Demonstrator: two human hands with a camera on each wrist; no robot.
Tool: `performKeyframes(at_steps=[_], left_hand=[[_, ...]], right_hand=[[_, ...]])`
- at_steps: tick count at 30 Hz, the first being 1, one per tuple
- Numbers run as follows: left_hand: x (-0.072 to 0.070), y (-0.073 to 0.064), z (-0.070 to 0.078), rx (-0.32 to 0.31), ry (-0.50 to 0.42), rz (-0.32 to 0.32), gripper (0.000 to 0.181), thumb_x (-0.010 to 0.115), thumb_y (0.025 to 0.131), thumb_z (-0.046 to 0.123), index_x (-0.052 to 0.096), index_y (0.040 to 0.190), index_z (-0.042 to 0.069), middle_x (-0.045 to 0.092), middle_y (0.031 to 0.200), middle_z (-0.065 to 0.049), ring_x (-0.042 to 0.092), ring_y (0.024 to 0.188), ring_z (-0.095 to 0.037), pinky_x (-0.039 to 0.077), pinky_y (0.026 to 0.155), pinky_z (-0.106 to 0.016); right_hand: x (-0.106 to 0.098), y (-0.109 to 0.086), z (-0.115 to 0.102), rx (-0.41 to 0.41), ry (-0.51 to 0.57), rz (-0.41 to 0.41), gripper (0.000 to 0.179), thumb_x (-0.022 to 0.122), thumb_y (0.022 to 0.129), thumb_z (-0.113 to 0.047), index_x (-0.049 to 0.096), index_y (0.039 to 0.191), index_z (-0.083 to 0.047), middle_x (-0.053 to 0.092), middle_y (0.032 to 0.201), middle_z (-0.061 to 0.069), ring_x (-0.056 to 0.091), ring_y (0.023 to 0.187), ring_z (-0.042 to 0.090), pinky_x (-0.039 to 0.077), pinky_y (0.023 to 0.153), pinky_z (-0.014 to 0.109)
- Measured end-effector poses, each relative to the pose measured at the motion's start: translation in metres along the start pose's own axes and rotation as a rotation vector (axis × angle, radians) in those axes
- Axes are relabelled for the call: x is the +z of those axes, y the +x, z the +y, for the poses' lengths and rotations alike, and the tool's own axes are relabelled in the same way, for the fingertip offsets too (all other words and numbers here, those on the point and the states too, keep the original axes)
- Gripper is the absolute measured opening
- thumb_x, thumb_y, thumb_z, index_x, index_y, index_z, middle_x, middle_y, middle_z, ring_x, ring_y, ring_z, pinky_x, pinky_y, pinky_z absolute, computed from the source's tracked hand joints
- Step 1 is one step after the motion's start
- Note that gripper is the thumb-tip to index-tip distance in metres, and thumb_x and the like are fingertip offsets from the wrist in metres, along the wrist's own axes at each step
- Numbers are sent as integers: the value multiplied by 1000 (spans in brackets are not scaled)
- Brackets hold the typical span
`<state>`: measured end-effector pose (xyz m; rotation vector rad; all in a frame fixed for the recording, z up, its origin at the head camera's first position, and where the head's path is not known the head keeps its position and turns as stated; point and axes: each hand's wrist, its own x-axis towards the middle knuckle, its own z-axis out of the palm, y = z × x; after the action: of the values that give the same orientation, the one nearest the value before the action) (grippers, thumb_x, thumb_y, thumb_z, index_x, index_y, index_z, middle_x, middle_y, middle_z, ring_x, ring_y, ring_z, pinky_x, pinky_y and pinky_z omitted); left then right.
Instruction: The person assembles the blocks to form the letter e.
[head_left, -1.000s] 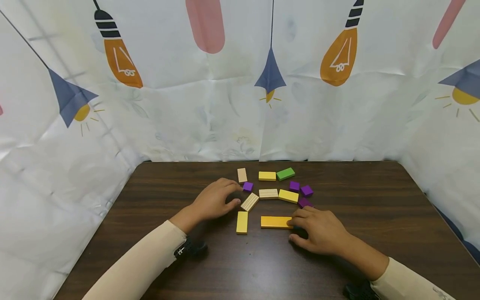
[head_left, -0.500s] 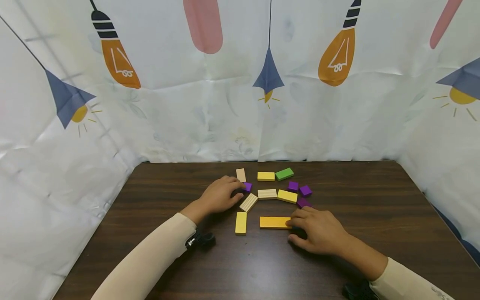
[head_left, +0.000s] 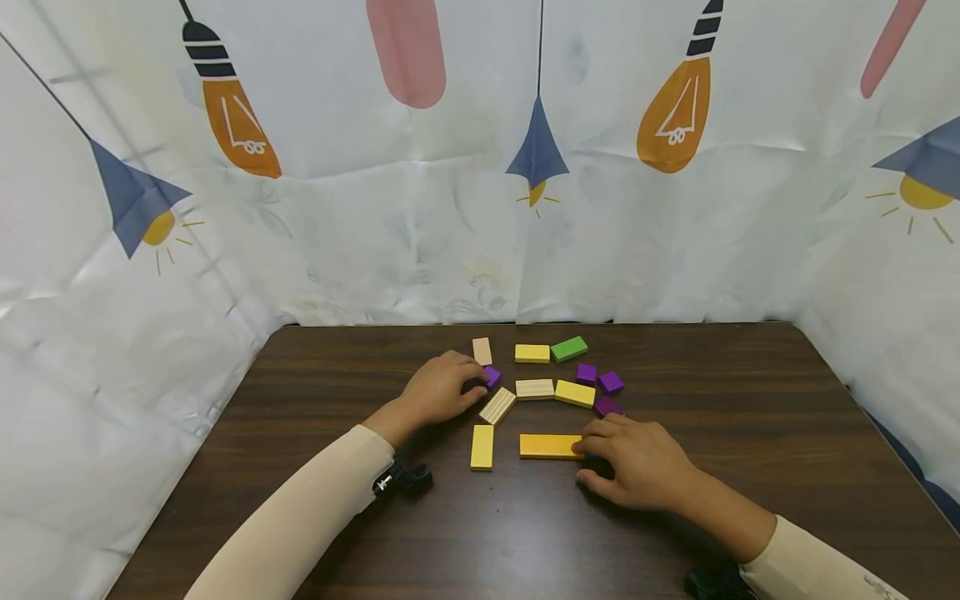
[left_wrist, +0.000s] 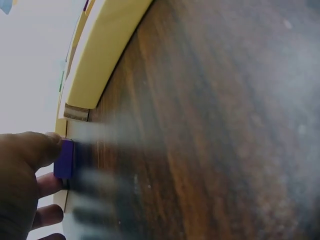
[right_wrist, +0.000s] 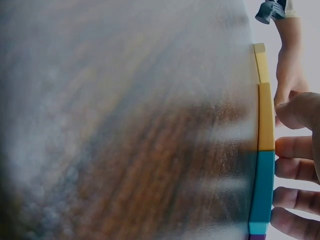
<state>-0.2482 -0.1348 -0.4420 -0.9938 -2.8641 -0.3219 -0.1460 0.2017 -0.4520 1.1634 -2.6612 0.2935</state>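
Note:
My left hand (head_left: 438, 390) reaches to a small purple block (head_left: 492, 378), its thumb and index finger at the block's near sides in a loose pinch. In the left wrist view the purple block (left_wrist: 63, 160) sits between those two fingertips, low on the table. My right hand (head_left: 637, 463) rests at the right end of a long orange-yellow block (head_left: 547, 447). Its fingers lie against the blocks with the thumb apart from them. A teal block (right_wrist: 262, 186) shows under these fingers in the right wrist view; from the head view the hand hides it.
Yellow blocks (head_left: 482, 448) and striped wooden blocks (head_left: 497, 407) form a curved row between the hands. Behind it lie a pale block (head_left: 482, 351), another yellow block (head_left: 532, 354) and a green block (head_left: 569, 349). Several purple blocks (head_left: 611, 382) lie right. A printed curtain (head_left: 465, 233) stands behind the table.
The left hand has moved right and reached the small purple block, which has turned and shifted slightly toward the hand. The right hand has stayed in place.

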Motion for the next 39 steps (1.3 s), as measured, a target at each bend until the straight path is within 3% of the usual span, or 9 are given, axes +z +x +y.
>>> performKeyframes(at_steps=[10,21,27,32,39], left_hand=[[0,-1,-3,-29,13,49,16,79,92,31,77,98,15,74,104,-1,64,105,-26,52,91,-46],[-2,-4,-3,-75,65,85,12,77,87,26,77,96,19,74,95,2,65,97,-26,53,79,-44],[-3,-9,-5,-86,44,89,10,77,85,22,77,95,20,74,95,3,65,98,-27,53,82,-44],[-5,-11,-5,-66,1,98,12,76,83,20,77,95,19,74,99,2,64,103,-27,52,86,-45],[-12,-15,-1,9,-76,125,14,75,83,17,77,96,18,74,101,3,63,106,-25,52,89,-45]], right_hand=[[-1,0,0,3,3,-10,33,74,90,-50,78,111,-25,69,111,-9,64,101,13,55,62,29],[-1,2,0,-15,6,9,31,75,90,-45,78,110,-23,69,110,-7,65,99,15,56,62,30],[-1,2,-1,-11,4,1,31,75,90,-45,78,110,-23,69,110,-7,65,100,15,56,63,30],[-1,1,-1,-9,5,-3,31,75,90,-46,78,111,-23,69,110,-7,65,100,15,56,62,30],[-1,0,-2,-10,2,4,30,75,90,-46,78,110,-24,68,109,-9,65,99,14,55,62,29]])
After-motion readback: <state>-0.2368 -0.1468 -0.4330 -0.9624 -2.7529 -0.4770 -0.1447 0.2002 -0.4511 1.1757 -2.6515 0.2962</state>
